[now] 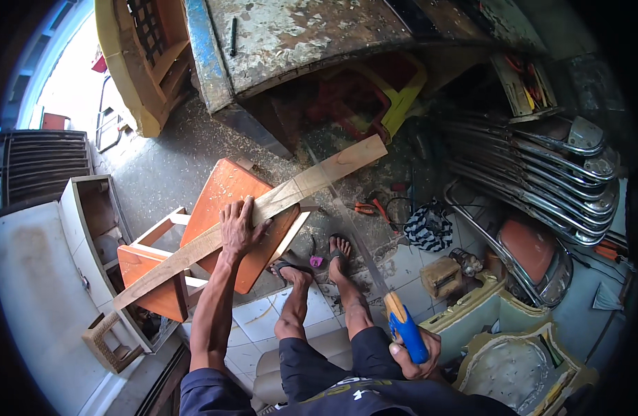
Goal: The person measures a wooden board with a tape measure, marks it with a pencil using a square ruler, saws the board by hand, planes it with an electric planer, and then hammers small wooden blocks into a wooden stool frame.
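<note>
**Apparently sawing a plank across an orange chair**

Steadying the plank [284,199], laid slantwise over the orange chair [225,184], with the left hand [239,225] palm down, thumb apart from fingers. Wrapping the right hand [417,369] tightly round the blue handle [408,335] of the saw [369,262]. Holding the blade [351,225] across the far part of the plank, beyond the chair.

To cut well: lean firmly on the plank, keep the left hand well away from the blade, use long even strokes, stay square. Probably worth easing off near the finish to avoid splintering. Watch the right foot [338,251], just beside the blade in this view.

Hard to make out the thin, blurred blade tip; cannot tell teeth in a cut from teeth merely resting on wood. Unable to see some right-hand fingers behind the handle, or identify the red and yellow thing [398,90] in shade under the worktop [284,41].
</note>
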`<action>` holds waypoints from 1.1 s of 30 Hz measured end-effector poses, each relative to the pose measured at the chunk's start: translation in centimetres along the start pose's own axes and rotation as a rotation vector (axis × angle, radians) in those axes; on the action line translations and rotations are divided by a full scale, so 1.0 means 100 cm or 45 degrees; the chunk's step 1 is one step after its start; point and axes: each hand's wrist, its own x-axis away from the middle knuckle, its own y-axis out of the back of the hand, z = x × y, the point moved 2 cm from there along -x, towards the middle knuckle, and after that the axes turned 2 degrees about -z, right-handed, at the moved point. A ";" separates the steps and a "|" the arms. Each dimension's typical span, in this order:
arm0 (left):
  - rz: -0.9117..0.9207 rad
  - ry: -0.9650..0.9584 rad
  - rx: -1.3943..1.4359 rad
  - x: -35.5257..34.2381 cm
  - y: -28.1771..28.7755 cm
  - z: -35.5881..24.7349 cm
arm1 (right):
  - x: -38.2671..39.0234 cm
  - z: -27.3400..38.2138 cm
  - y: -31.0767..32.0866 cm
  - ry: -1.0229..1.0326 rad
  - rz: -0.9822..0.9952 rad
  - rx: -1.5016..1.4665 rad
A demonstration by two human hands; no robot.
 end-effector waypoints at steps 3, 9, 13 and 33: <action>-0.019 -0.067 0.091 -0.006 0.003 -0.027 | -0.002 -0.016 -0.006 0.510 -0.077 0.334; 0.119 0.057 0.076 -0.005 0.007 -0.046 | -0.016 -0.027 -0.019 0.209 -0.033 0.152; 0.132 0.094 0.234 -0.043 -0.003 -0.053 | -0.022 -0.016 -0.025 0.332 -0.053 0.201; -0.068 0.447 -0.093 -0.067 -0.030 -0.072 | -0.054 0.035 -0.048 0.387 -0.036 0.487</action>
